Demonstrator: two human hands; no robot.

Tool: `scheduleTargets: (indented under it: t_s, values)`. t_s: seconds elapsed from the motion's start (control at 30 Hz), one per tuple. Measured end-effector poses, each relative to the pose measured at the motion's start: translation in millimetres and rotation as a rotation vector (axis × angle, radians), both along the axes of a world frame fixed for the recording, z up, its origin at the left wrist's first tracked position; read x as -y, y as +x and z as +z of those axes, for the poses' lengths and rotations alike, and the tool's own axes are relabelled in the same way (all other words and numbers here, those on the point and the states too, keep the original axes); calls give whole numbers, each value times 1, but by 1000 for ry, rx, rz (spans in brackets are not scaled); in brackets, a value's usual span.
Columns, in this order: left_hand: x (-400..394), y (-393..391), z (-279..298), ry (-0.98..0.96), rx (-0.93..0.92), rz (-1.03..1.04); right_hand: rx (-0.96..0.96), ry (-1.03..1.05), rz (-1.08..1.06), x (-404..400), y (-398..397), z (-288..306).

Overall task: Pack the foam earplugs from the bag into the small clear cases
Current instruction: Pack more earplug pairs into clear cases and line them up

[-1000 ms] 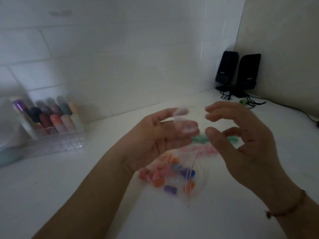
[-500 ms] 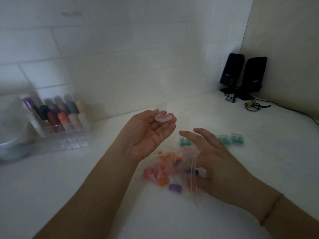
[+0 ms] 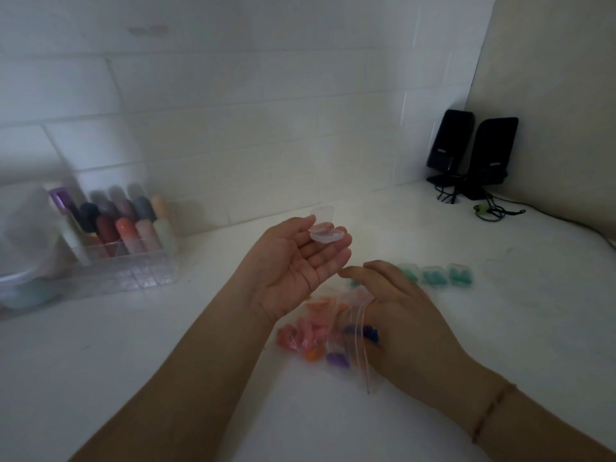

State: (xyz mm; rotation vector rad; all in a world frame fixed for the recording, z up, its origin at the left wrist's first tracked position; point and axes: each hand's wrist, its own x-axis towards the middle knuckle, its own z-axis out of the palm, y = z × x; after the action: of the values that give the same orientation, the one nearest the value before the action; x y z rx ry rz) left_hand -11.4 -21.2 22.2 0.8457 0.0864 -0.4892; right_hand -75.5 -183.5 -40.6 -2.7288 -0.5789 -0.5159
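Observation:
My left hand (image 3: pixel 293 261) is held palm up above the white counter, with a small clear case (image 3: pixel 325 233) lying open on its fingertips, lid raised. Below it lies a clear zip bag (image 3: pixel 333 331) of pink, orange and purple foam earplugs (image 3: pixel 300 335). My right hand (image 3: pixel 393 311) rests palm down at the bag's right side, fingers extended over it. A row of clear cases holding green earplugs (image 3: pixel 433 274) sits on the counter just beyond my right hand.
A clear organiser (image 3: pixel 116 258) with coloured tubes stands at the left by the tiled wall. Two black speakers (image 3: pixel 473 151) with cables (image 3: pixel 490 211) occupy the back right corner. Blurred containers (image 3: pixel 23 261) sit at the far left edge.
My right hand dropped from in front of the left hand down onto the bag. The left hand turned palm up and now carries the open case on its fingertips.

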Motion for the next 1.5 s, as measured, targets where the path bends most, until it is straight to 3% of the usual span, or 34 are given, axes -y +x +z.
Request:
scheduleTargets:
  t_s: [0.23,0.3,0.43,0.5,0.67,0.97,1.13,1.5]
  values:
    - [4,-2,0,3,-1,-31,-252,55,112,49,-18,46]
    - [5,-4,1,7,16,-57,-276,215,83,59,-23,60]
    - [13,-14,1,31,61,-148,-123,726,113,57,-30,74]
    - [18,-20,-1,47,86,-211,-37,840,124,49,-29,71]
    - [24,-32,-4,78,147,-371,193,632,2,34,-27,62]
    - [25,-35,-5,13,140,-453,190,385,26,33,-20,46]
    - [24,-35,-5,-79,113,-448,189,368,85,35,-18,44]
    - [23,-28,-9,-90,130,-440,202,373,108,36,-20,46]
